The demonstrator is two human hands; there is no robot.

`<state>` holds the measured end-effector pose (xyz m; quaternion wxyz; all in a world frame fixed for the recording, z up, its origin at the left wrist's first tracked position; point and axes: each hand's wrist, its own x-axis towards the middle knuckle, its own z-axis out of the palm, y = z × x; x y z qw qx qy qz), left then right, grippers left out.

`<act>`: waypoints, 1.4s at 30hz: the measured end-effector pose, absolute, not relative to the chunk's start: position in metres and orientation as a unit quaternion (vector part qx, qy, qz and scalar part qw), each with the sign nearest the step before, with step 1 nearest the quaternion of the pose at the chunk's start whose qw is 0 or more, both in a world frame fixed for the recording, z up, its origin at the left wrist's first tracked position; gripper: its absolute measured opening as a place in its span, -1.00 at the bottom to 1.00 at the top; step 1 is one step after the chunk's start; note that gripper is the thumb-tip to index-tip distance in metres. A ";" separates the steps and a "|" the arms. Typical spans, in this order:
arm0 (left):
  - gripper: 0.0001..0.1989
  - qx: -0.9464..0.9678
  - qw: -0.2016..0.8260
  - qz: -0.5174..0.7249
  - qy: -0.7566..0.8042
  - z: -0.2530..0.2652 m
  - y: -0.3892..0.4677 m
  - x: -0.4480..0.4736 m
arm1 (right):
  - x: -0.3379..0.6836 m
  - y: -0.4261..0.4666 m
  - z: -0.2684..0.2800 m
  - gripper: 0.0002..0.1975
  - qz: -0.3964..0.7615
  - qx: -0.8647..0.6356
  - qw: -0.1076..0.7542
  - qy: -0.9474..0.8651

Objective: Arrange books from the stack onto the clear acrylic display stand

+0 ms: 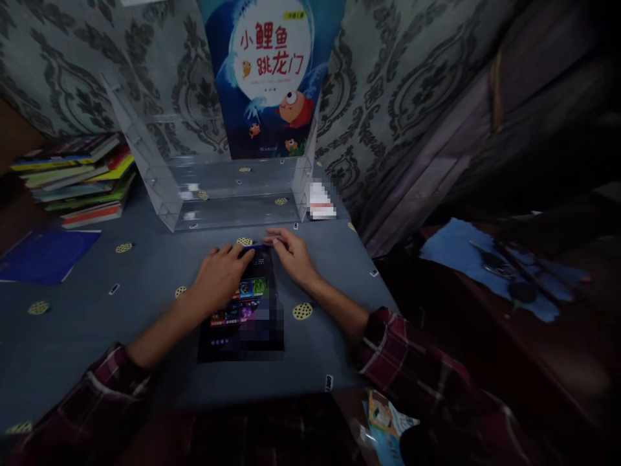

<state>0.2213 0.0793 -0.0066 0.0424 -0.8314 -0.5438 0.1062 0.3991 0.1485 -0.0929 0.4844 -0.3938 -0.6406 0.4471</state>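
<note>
A dark book [245,327] lies flat on the table in front of me, with rows of small coloured pictures on its cover; part of it is blurred out. My left hand [220,275] rests on the book's upper left part, palm down, thumb stretched toward its top edge. By the top right corner is my right hand [294,255], its fingers extended to the left and loosely apart. Whether its fingertips touch the book I cannot tell. Beyond both hands stands a clear plastic rack [235,210], with a blue picture book [272,123] upright at its right side.
A stack of books [80,184] stands at the back left of the patterned table [130,310], with a blue booklet [48,255] before it. A small white item [321,200] sits right of the rack. On a lower surface at right lies a blue cloth [460,249].
</note>
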 end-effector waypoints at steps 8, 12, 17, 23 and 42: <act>-0.36 -0.833 0.064 0.085 -0.543 -0.014 0.083 0.231 | 0.398 0.149 -0.093 -0.73 0.413 -0.407 0.476 -0.661; -0.45 -0.837 0.054 0.044 -0.543 -0.025 0.074 0.229 | 0.398 0.148 -0.091 -0.73 0.403 -0.408 0.470 -0.671; -0.49 -0.864 0.020 -0.018 -0.503 -0.044 0.042 0.235 | 0.398 0.147 -0.089 -0.74 0.402 -0.405 0.467 -0.676; -0.60 -0.868 -0.010 -0.029 -0.496 -0.041 0.022 0.232 | 0.397 0.142 -0.083 -0.74 0.415 -0.409 0.457 -0.672; -0.60 -0.804 0.002 -0.151 -0.575 -0.049 0.066 0.166 | 0.392 0.112 -0.064 -0.70 0.470 -0.307 0.360 -0.745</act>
